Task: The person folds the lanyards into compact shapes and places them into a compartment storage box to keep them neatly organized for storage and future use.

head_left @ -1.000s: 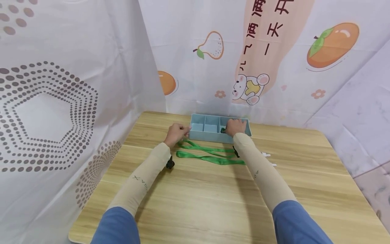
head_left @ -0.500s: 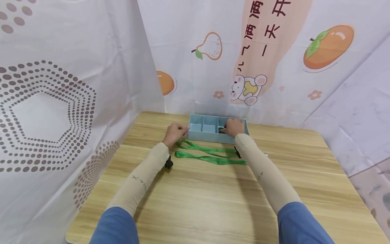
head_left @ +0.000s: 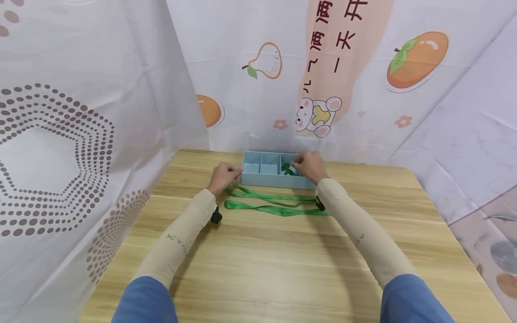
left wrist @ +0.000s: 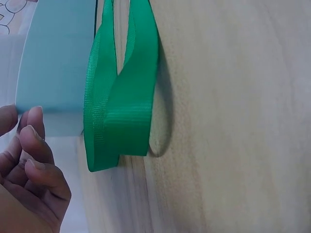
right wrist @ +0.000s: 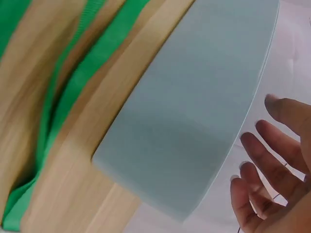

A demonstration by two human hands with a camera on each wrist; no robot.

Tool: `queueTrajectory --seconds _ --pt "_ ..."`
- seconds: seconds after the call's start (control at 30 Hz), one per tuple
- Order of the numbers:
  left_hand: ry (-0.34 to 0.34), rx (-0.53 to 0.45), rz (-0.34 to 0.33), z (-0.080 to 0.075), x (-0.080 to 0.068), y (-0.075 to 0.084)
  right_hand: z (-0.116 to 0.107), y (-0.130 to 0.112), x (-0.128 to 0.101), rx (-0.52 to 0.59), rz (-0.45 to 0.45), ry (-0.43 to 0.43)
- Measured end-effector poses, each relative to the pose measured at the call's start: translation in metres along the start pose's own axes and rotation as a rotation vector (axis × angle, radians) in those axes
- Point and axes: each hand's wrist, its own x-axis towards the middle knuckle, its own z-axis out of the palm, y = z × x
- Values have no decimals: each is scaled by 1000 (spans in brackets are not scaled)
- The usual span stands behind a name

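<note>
A light blue divided box (head_left: 278,181) stands at the back of the table. My left hand (head_left: 223,177) pinches its left corner; in the left wrist view the thumb and fingers (left wrist: 43,145) meet at that corner. My right hand (head_left: 312,166) hovers over the box's right compartment. In the right wrist view its fingers (right wrist: 265,155) are spread and loosely bent beside the box rim, with nothing between them. A coiled green ribbon (head_left: 287,170) lies in that compartment. In front of the box, long green ribbons (head_left: 266,208) stretch across the table, looped at their left ends.
The wooden table (head_left: 258,260) extends toward me and to both sides. A printed curtain (head_left: 234,89) hangs right behind the box. Both wrists carry small black cameras, the left one (head_left: 216,217) close to the ribbon loops.
My right hand has let go of the coiled green ribbon and risen slightly out of the compartment, leaving the coil inside. My left hand keeps its pinch on the box corner. The head view has turned slightly right.
</note>
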Motion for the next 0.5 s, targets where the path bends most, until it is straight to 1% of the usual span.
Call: queueTrajectory --seconds 0.1,0.27,0.37,0.5 --pt "2 5 2 -1 0 0 -3 0 -8 26 -24 19" --pt "5 17 30 -2 -1 0 -3 3 -23 50 -71 38" --pt "5 21 42 -2 -2 1 -5 6 -35 62 -86 27" --pt "12 26 43 -1 0 2 -9 10 -49 66 -73 -8"
